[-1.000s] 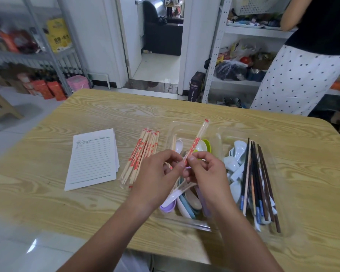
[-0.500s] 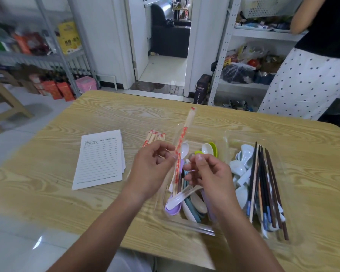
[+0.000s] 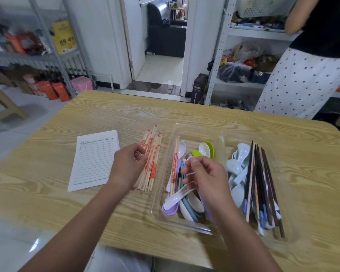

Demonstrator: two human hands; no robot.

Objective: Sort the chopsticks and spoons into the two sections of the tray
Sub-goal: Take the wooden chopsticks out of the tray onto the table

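Clear tray [image 3: 186, 227], 2 sections, on wooden table [image 3: 185, 112].
Left section: mixed spoons [image 3: 192, 205] in white, green, purple and blue; 1 paper-wrapped chopstick pair [image 3: 174, 169] lying lengthwise along the left wall.
Right section: white spoons [image 3: 236, 167], with dark chopsticks [image 3: 260, 185] laid over them.
Just left of the tray, on the table: pile of wrapped chopsticks [image 3: 151, 163], red print.
Further left of the tray: lined notepad [image 3: 95, 160].
Left hand [image 3: 129, 167]: over the pile, fingers loosely curled at the wrappers; whether they pinch one cannot be told.
Right hand [image 3: 204, 173]: over the left section, fingers curled, thumb against forefinger; anything pinched cannot be made out.
Beyond the tray's far right corner: person in a dotted skirt [image 3: 302, 79].
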